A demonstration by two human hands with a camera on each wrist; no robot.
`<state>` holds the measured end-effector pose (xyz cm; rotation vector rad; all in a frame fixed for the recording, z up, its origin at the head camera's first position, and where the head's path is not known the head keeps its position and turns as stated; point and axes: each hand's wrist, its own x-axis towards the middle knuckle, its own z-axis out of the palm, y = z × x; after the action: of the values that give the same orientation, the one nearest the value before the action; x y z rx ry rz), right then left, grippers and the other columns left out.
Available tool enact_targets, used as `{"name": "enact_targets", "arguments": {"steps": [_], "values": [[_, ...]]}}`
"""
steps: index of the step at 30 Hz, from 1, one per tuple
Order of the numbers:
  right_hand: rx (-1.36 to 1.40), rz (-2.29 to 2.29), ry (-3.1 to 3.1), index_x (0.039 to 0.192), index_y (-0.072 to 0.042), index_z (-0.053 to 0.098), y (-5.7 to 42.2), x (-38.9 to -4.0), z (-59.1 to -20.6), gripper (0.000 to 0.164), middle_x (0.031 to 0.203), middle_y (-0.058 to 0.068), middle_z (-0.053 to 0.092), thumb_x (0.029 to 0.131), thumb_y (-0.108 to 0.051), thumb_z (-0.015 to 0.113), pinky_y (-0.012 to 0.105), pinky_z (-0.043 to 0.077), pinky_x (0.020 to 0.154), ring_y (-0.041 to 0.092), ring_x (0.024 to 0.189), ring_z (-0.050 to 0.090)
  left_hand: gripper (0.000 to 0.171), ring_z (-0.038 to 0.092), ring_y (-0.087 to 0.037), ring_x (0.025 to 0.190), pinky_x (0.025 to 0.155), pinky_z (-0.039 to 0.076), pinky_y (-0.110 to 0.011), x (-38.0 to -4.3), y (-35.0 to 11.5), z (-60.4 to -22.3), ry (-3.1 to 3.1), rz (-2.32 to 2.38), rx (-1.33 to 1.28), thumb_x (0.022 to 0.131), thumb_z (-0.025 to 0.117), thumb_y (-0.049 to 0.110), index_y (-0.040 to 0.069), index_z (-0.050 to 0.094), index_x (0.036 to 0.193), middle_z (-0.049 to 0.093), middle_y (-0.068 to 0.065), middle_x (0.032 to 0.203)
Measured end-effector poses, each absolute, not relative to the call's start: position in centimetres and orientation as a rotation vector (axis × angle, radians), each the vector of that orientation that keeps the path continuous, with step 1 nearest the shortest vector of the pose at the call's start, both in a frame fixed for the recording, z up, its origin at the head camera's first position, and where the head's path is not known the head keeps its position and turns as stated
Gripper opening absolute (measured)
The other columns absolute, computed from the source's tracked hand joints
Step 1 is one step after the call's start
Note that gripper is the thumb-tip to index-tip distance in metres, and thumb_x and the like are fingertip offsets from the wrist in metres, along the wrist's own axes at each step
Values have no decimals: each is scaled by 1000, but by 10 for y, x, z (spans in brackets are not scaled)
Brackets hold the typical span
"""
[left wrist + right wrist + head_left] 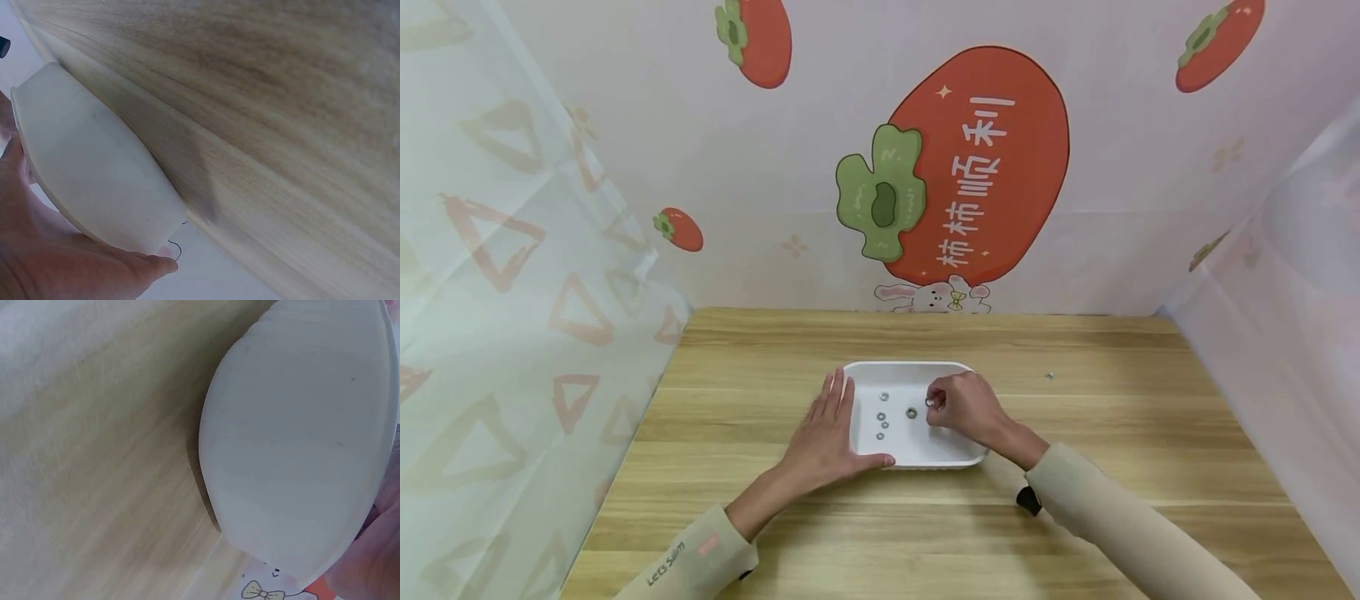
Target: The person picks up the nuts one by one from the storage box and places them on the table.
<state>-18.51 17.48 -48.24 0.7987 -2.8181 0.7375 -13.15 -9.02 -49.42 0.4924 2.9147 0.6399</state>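
A white plastic tray (pixel 943 452) stands on the wooden table, its outer wall filling much of both wrist views. My left hand (pixel 825 440) rests on its left end, fingers straight along the rim and thumb across the front edge. Inside the tray lie several small silver nuts (pixel 882 417) at the left and a larger, darker nut (pixel 912 412) near the middle. Over the tray's right half, my right hand (pixel 966 407) pinches a small shiny nut (pixel 929 403) between thumb and forefinger. In the right wrist view the tray wall hides the fingertips.
On the wooden table (pixel 1120 450), to the right of the tray, lies one small metal piece (pixel 1049 376). A printed cloth backdrop (pixel 760 167) stands behind the table, with cloth sides at left and right.
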Motion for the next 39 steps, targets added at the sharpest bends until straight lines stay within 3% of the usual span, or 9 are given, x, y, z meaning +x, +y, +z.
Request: {"name": "enact_targets", "arguments": {"steps": [21, 39], "values": [[702, 1077, -2750, 87, -3, 78, 186, -176, -480, 11, 75, -2, 72, 77, 2, 81, 20, 56, 60, 2, 66, 62, 140, 3, -40, 164, 130, 20, -54, -130, -91, -495, 2933, 652, 519, 76, 77, 79, -5, 12, 167, 1, -24, 176], [428, 1465, -2697, 92, -1, 79, 194, -171, -473, 13, 85, 7, 77, 81, 6, 78, 21, 59, 66, 13, 73, 69, 139, 3, -40, 164, 129, 21, -55, -130, -92, -496, 2939, 651, 511, 76, 77, 80, -4, 13, 167, 0, -22, 177]]}}
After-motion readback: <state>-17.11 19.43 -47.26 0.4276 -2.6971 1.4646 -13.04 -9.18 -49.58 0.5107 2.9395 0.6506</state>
